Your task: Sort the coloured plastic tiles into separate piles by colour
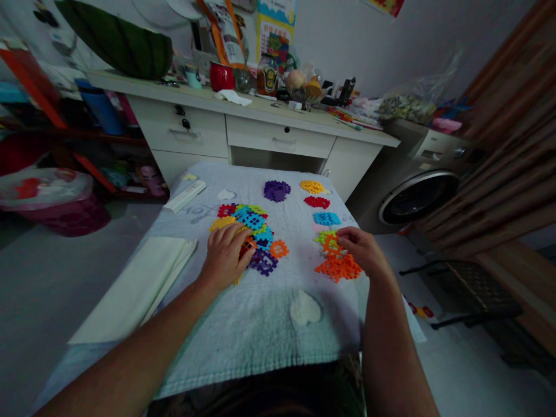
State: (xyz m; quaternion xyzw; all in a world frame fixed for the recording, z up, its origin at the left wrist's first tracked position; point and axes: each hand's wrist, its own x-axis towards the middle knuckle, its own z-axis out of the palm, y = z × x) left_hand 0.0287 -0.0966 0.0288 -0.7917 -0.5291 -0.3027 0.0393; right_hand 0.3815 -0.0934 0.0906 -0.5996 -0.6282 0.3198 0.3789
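My right hand (pixel 358 249) pinches an orange interlocking plastic building piece (pixel 332 244). It is above the orange pile (pixel 339 268) and overlaps the yellow-green pieces (pixel 322 236). My left hand (pixel 228 255) lies over the left edge of a mixed-colour heap (pixel 251 218), fingers spread and their tips partly hidden; an orange-red piece shows by the thumb. At the heap's near side are purple pieces (pixel 264 262), with a loose orange piece (pixel 279 249) beside them. Farther up the cloth sit single-colour piles: purple (pixel 277 190), yellow (pixel 312 186), red (pixel 317 202) and blue (pixel 326 218).
The pieces lie on a cloth-covered table (pixel 260 324). A folded pale cloth (pixel 134 289) and a white narrow box (pixel 185 197) are on its left. Behind stands a white desk (pixel 252 128) bearing a watermelon (pixel 125 46) and jars; a washing machine (pixel 403 174) is at right.
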